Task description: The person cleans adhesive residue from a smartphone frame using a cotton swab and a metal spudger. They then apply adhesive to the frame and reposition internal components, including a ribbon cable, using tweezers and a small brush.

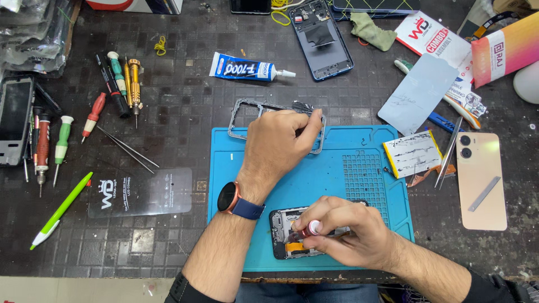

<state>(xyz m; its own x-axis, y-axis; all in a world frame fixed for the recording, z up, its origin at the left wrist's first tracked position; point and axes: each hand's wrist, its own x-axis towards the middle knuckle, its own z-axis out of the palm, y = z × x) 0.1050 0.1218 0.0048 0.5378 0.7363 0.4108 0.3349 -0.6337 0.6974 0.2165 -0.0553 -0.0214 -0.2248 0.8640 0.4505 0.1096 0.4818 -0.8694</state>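
my left hand (279,147) fingers curled, gripping grey phone frame (247,118) at blue mat (337,168) top edge | my right hand (348,230) pinching red-capped screwdriver (310,229) over opened phone (283,235) on mat

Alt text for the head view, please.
Right hand holds a red-tipped screwdriver over an opened phone on a blue mat; left hand grips a grey phone frame at the mat's top edge. Tools lie around.
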